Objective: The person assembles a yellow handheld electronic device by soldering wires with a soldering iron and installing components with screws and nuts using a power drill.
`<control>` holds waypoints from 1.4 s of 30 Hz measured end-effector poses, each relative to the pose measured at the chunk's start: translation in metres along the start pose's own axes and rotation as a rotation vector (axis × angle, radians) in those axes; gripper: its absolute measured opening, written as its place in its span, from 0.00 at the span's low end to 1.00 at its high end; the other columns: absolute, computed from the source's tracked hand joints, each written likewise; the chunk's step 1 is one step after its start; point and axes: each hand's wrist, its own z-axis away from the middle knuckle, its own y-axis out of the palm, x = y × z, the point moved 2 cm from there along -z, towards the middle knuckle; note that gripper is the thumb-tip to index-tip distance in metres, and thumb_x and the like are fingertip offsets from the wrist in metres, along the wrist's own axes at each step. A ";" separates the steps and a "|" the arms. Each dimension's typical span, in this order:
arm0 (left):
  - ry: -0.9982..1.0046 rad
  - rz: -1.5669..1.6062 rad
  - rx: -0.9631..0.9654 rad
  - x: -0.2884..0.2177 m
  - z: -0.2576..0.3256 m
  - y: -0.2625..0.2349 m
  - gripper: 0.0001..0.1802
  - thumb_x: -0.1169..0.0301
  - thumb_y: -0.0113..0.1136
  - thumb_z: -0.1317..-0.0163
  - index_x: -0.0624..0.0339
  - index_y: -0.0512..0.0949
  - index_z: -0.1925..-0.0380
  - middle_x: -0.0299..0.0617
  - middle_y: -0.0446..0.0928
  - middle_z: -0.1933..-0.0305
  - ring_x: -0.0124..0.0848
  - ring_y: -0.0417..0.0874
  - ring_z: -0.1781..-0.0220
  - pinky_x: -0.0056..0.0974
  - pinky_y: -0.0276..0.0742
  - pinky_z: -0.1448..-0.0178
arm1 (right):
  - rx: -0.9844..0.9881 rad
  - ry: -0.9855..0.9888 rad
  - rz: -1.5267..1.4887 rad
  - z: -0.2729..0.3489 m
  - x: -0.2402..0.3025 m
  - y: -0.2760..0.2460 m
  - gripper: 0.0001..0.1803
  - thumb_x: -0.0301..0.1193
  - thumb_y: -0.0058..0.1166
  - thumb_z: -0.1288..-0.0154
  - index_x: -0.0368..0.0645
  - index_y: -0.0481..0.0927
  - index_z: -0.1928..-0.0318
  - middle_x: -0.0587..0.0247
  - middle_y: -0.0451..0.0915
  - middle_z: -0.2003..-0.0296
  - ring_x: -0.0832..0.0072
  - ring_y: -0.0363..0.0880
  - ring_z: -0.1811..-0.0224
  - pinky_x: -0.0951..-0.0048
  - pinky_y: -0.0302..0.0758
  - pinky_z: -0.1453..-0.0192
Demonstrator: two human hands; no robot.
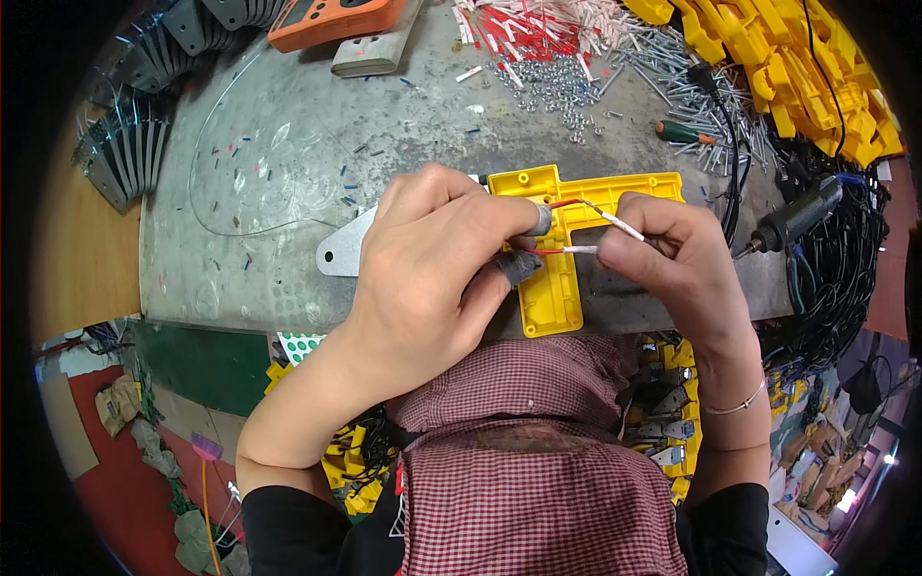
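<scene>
L hand (423, 259): laid over the yellow shell (552, 278), knuckles up; fingers curled down, grey caps worn on two fingertips (540, 221). Red wires pinched btwn those capped tips; grip closed on wires.
R hand (672, 259): closed on the white wire ends (619, 226), thumb + forefinger pinching; bracelet (738, 407) worn at wrist.
Red wires (567, 204): two, run from L fingertips across shell to R fingers; upper one angled up-right, lower one near level.
Shell: T-shaped yellow plastic part, flat on bench (288, 154), centre-front, partly hidden under L hand; stem pointed toward the person.
Metal plate (341, 252): grey, rounded end w/ hole, seen sticking out left from under L hand; contact w/ shell can't be told.
Bench: grey metal top, scuffed, dotted w/ small wire offcuts.
Far edge: orange meter (331, 19), heap of red/white sleeves (538, 29), nuts (547, 91), loose pins (672, 82).
Far right: stack of yellow shells (797, 67), green-handled screwdriver (687, 134), black powered driver (797, 219) w/ cable, near R hand but apart.
Far left: row of grey brackets (125, 154) stood on edge.
Near edge: checked red apron (538, 461) worn by the person, black sleeves.
</scene>
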 end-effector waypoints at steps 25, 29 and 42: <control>-0.187 0.104 0.107 0.002 -0.014 0.010 0.17 0.82 0.60 0.56 0.62 0.78 0.62 0.44 0.80 0.66 0.42 0.81 0.63 0.42 0.75 0.56 | -0.165 -0.084 0.020 -0.002 -0.001 0.008 0.10 0.29 0.63 0.37 0.32 0.83 0.66 0.75 0.78 0.76 0.90 0.67 0.74 0.85 0.63 0.72; -0.098 0.103 0.084 0.002 -0.012 0.011 0.18 0.83 0.58 0.57 0.62 0.79 0.62 0.45 0.79 0.68 0.43 0.80 0.64 0.42 0.73 0.57 | -0.175 -0.192 0.232 -0.001 0.008 0.001 0.09 0.27 0.63 0.39 0.34 0.81 0.71 0.73 0.72 0.77 0.87 0.63 0.75 0.81 0.61 0.73; -0.137 0.262 0.081 0.005 -0.006 0.011 0.18 0.84 0.53 0.53 0.62 0.80 0.60 0.44 0.78 0.69 0.40 0.78 0.68 0.39 0.72 0.57 | -0.115 -0.149 0.079 -0.005 0.005 0.003 0.10 0.26 0.62 0.39 0.33 0.78 0.73 0.72 0.69 0.77 0.88 0.61 0.75 0.81 0.58 0.72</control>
